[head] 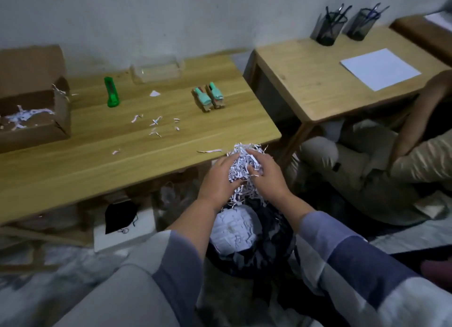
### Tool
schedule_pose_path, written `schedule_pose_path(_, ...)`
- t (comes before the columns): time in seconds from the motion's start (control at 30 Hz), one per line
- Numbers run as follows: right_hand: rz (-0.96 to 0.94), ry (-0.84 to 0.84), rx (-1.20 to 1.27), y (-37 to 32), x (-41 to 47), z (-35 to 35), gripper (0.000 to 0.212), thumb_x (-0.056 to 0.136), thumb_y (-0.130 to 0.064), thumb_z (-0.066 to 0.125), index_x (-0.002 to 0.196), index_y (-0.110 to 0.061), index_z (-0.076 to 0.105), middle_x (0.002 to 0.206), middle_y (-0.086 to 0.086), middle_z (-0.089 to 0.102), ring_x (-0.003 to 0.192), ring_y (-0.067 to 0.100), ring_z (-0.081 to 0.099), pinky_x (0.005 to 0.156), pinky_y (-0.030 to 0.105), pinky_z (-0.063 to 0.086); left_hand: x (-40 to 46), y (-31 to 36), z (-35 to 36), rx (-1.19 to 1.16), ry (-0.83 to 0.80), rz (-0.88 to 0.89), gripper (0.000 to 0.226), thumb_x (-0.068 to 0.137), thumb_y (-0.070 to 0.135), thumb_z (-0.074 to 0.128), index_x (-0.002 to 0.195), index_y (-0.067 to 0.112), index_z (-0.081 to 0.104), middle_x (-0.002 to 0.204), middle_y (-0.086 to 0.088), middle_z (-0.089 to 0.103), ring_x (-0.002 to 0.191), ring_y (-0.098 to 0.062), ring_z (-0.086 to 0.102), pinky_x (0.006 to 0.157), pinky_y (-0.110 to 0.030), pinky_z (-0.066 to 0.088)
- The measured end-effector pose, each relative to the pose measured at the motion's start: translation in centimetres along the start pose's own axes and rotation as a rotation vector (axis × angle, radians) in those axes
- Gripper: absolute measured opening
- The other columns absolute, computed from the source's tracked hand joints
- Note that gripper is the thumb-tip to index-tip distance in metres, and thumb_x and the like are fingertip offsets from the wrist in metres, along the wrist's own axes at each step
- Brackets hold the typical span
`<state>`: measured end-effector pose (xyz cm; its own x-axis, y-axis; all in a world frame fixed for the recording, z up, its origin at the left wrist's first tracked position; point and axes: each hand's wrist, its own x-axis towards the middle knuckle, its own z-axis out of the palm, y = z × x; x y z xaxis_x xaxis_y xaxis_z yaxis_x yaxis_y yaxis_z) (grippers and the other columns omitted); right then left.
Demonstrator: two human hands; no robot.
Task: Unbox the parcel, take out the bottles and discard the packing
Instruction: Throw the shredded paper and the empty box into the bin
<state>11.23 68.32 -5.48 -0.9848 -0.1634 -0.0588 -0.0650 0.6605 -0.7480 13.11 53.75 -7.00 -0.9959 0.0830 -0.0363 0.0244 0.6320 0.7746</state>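
A bundle of white shredded paper packing (pixel 241 164) sits between both my hands, just off the front right corner of the wooden table (pixel 102 160). My left hand (pixel 219 180) presses it from the left and my right hand (pixel 267 175) from the right. Directly below is a black-lined bin (pixel 271 248) with white paper inside. Two small bottles with mint green caps (pixel 208 99) lie side by side on the table. The opened cardboard box (pixel 31 101) stands at the table's left end with a few shreds left in it.
A green box cutter (pixel 112 92) and a clear plastic tray (pixel 156 68) lie near the wall. Loose paper shreds (pixel 155 125) dot the tabletop. A second table (pixel 325 79) at right holds a white sheet and two pen holders. Another person's arm (pixel 420 111) is at far right.
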Motion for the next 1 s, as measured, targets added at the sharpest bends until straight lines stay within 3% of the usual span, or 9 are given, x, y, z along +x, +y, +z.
schedule_pose_path(0.13, 0.093, -0.119, 0.023, 6.1, -0.8, 0.4, 0.043, 0.093, -0.012, 0.05, 0.136, -0.016, 0.049, 0.133, 0.013, 0.052, 0.121, 0.023, 0.048, 0.088, 0.017, 0.035, -0.3, -1.2, 6.1, -0.011, -0.044, -0.116, 0.068, 0.081, 0.017, 0.074, 0.141, 0.021, 0.043, 0.143, -0.002, 0.047, 0.131, -0.019, 0.044, 0.105, -0.028, 0.034)
schedule_pose_path(0.33, 0.225, -0.243, 0.034, 15.5, -0.9, 4.4, 0.043, 0.091, -0.013, 0.055, 0.134, -0.015, 0.051, 0.129, 0.016, 0.055, 0.115, 0.027, 0.053, 0.096, 0.025, 0.038, -1.0, -6.3, 14.7, 0.01, -0.11, -0.282, 0.066, 0.08, 0.024, 0.074, 0.14, 0.022, 0.045, 0.138, -0.004, 0.052, 0.126, -0.021, 0.05, 0.105, -0.032, 0.039)
schedule_pose_path(0.43, 0.327, -0.301, 0.058, 20.6, -1.0, 7.8, 0.044, 0.091, -0.016, 0.055, 0.135, -0.019, 0.05, 0.13, 0.016, 0.052, 0.106, 0.024, 0.055, 0.097, 0.032, 0.042, -1.0, -10.7, 19.2, 0.074, -0.176, -0.319, 0.066, 0.077, 0.033, 0.074, 0.136, 0.018, 0.049, 0.131, -0.009, 0.058, 0.122, -0.027, 0.052, 0.103, -0.042, 0.042)
schedule_pose_path(0.57, 0.403, -0.347, 0.048, 28.7, -0.3, 14.5, 0.045, 0.089, -0.017, 0.058, 0.134, -0.021, 0.052, 0.131, 0.016, 0.052, 0.104, 0.026, 0.055, 0.096, 0.029, 0.041, 0.1, -18.4, 25.6, 0.061, -0.307, -0.362, 0.067, 0.081, 0.032, 0.073, 0.139, 0.013, 0.045, 0.135, -0.01, 0.054, 0.127, -0.026, 0.049, 0.106, -0.04, 0.038)
schedule_pose_path(0.73, 0.506, -0.417, 0.06, 37.1, 1.0, 23.0, 0.049, 0.085, -0.023, 0.062, 0.133, -0.026, 0.053, 0.134, 0.012, 0.051, 0.119, 0.027, 0.053, 0.104, 0.029, 0.039, 0.5, -27.7, 32.8, 0.105, -0.293, -0.444, 0.07, 0.08, 0.03, 0.074, 0.14, 0.011, 0.043, 0.142, -0.012, 0.048, 0.132, -0.027, 0.044, 0.111, -0.035, 0.033)
schedule_pose_path(0.83, 0.538, -0.486, 0.075, 41.0, 1.8, 26.8, 0.064, 0.069, -0.041, 0.062, 0.132, -0.032, 0.053, 0.139, 0.009, 0.051, 0.121, 0.024, 0.055, 0.106, 0.037, 0.042, 0.7, -31.1, 35.4, 0.147, -0.313, -0.508, 0.081, 0.072, 0.046, 0.07, 0.142, 0.018, 0.041, 0.145, -0.008, 0.046, 0.133, -0.025, 0.044, 0.11, -0.04, 0.035)
schedule_pose_path(0.9, 0.522, -0.546, 0.044, 42.5, 2.0, 28.0, 0.063, 0.073, -0.039, 0.065, 0.134, -0.028, 0.051, 0.143, 0.007, 0.048, 0.128, 0.024, 0.049, 0.109, 0.039, 0.04, 0.6, -31.8, 36.1, 0.189, -0.38, -0.578, 0.085, 0.073, 0.053, 0.068, 0.146, 0.028, 0.034, 0.152, -0.001, 0.038, 0.14, -0.023, 0.034, 0.114, -0.048, 0.026)
schedule_pose_path(1.0, 0.554, -0.553, 0.01, 41.4, 1.8, 26.6, 0.051, 0.084, -0.025, 0.062, 0.133, -0.027, 0.051, 0.144, 0.005, 0.047, 0.128, 0.027, 0.049, 0.109, 0.034, 0.039, 0.4, -30.8, 35.7, 0.219, -0.465, -0.637, 0.075, 0.083, 0.045, 0.065, 0.147, 0.034, 0.027, 0.154, 0.005, 0.032, 0.142, -0.019, 0.027, 0.116, -0.051, 0.012)
